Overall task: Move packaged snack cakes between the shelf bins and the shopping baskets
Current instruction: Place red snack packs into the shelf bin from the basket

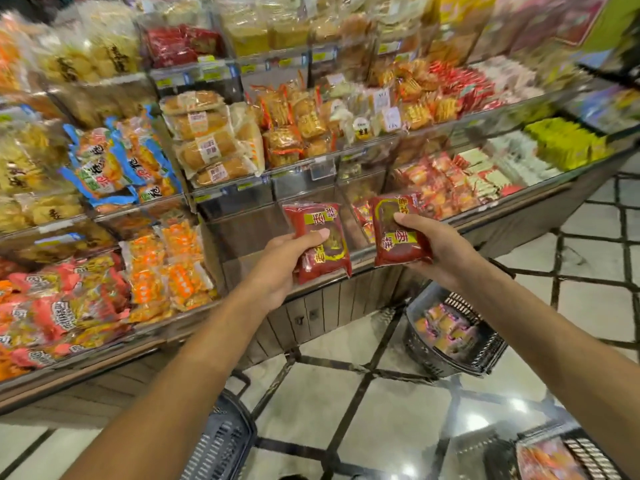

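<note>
My left hand (277, 268) grips a dark red packaged snack cake (322, 244) with yellow-green labels, thumb across its front. My right hand (440, 251) grips a second, matching red snack cake (398, 233) the same way. Both packs are held up in front of a clear shelf bin (249, 230) at the lower middle of the shelf, whose inside looks bare. A dark shopping basket (485, 355) with pink and yellow packs stands on the floor below my right hand.
A blue-grey basket (221, 445) sits at the bottom centre and another basket (588, 455) with orange packs at the bottom right. Tiered clear bins hold many snack packs; orange packs (173, 268) fill the bin to the left. The floor is glossy tile.
</note>
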